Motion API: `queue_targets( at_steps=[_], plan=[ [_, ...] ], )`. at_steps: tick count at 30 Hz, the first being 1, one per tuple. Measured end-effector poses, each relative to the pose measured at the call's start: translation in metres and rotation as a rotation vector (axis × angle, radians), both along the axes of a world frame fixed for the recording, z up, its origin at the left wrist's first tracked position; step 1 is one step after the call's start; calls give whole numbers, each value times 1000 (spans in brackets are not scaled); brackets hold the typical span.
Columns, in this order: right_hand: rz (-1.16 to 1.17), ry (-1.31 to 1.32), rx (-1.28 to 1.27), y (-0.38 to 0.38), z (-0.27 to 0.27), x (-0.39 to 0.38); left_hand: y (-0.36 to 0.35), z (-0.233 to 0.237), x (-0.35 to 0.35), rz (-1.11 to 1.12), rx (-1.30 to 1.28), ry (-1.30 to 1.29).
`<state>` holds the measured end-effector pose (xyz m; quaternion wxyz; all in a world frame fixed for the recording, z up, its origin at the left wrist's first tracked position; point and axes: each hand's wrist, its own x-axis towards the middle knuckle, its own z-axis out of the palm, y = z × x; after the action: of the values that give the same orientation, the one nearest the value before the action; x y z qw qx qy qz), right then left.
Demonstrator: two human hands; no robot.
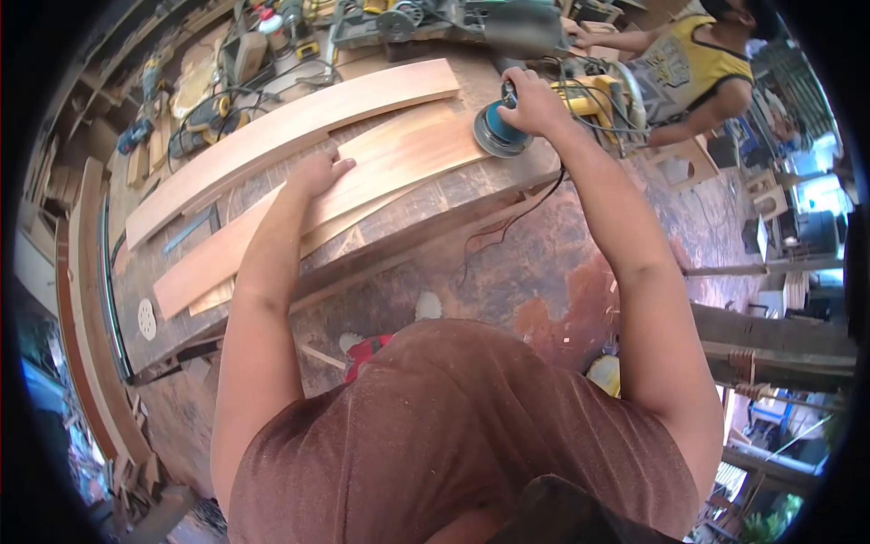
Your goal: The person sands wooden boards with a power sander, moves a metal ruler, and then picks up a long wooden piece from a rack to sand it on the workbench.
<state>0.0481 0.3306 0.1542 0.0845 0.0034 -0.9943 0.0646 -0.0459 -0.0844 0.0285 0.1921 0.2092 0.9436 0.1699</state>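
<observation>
My right hand is wrapped round the top of a blue sander, whose round pad is at the right end of a pale wooden board. Fingers curled, my left hand rests on the upper edge of the same board near its middle; whether it grips the edge I cannot make out. Another thin piece of wood shows under the board. Beyond it lies a second long, curved board. A dark cord runs down from the sander past the table edge.
The worktable carries a perforated disc at its left end. Power tools and cords, including a yellow and black tool, line the far side. A person in a yellow top is at the upper right. Long planks stand at the left.
</observation>
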Motion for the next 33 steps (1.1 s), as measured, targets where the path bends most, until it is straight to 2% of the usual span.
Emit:
queue_targets(
  at_steps=[1,3,6,7,9,10,12,13,14,16,20,23,29,33],
  plan=[
    [-8,-12,6,-2,-3,-7,-1,-1,8,19,-3,-7],
    [-23,-15,-1,-3,-10,-21,-7,-1,28,-120,-85,311],
    [26,-2,-2,7,-23,-38,-41,-10,51,-149,-133,418],
    [54,28,-7,11,-27,-43,-54,-10,50,-152,-160,345],
    [206,175,-32,19,-35,-50,-70,-14,41,-141,3,174],
    [232,171,-31,21,-35,-54,-73,-20,39,-244,54,291],
    [190,96,-73,16,-26,-56,-74,-6,44,-299,54,246],
    [172,79,-80,13,-24,-57,-75,-11,54,-334,-111,471],
    [138,65,-80,11,-22,-57,-77,-6,58,-299,-131,465],
    [173,76,-91,8,-23,-56,-75,11,64,-331,-232,273],
    [150,98,-103,7,-18,-49,-70,30,70,-346,-301,298],
    [147,83,-98,5,-10,-44,-69,42,94,-318,-222,246],
    [200,75,-92,-3,-15,-49,-79,19,85,-321,-175,221],
    [218,67,-64,-6,-20,-56,-91,5,52,-314,-155,211]
  ],
)
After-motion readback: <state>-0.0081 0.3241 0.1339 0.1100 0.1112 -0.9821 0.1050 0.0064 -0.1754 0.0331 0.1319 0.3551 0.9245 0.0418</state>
